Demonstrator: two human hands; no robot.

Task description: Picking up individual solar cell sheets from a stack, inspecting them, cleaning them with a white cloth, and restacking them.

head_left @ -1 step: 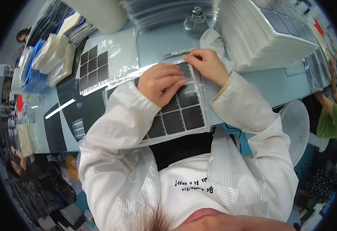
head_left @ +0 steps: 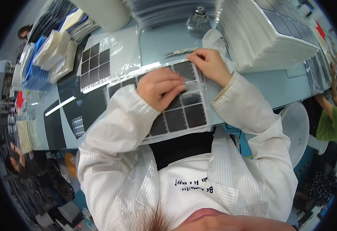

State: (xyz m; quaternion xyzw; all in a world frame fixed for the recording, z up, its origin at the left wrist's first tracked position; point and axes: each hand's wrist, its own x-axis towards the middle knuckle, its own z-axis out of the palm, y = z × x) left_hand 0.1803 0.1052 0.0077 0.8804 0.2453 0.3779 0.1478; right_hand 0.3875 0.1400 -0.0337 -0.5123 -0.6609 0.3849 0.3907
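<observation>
A flat sheet with a grid of dark square panels in pale borders [head_left: 175, 118] lies at the near edge of the bench, in front of my body. Over its middle is my left hand [head_left: 158, 89], fingers curled together with the thumb against them. Its fingertips are blurred, and whatever they may hold is hidden. My right hand [head_left: 210, 66] pinches the sheet's far right corner between thumb and forefinger. Just beyond that corner rests a slim tool with a pointed metal tip and a pale patterned handle [head_left: 182, 52].
Behind the tool stand a clear glass bottle [head_left: 199, 22] and crumpled white tissue [head_left: 213, 39]. A tall stack of panel sheets [head_left: 249, 42] rises at right. A smaller panel sheet [head_left: 95, 65] lies at left, near wrapped white packs [head_left: 62, 57]. Another person's arm [head_left: 324, 102] is at far right.
The bench things sit slightly farther right in the view. Against the sheet, my left hand has shifted a little left, baring more of a far-side panel. My right hand keeps its pinch.
</observation>
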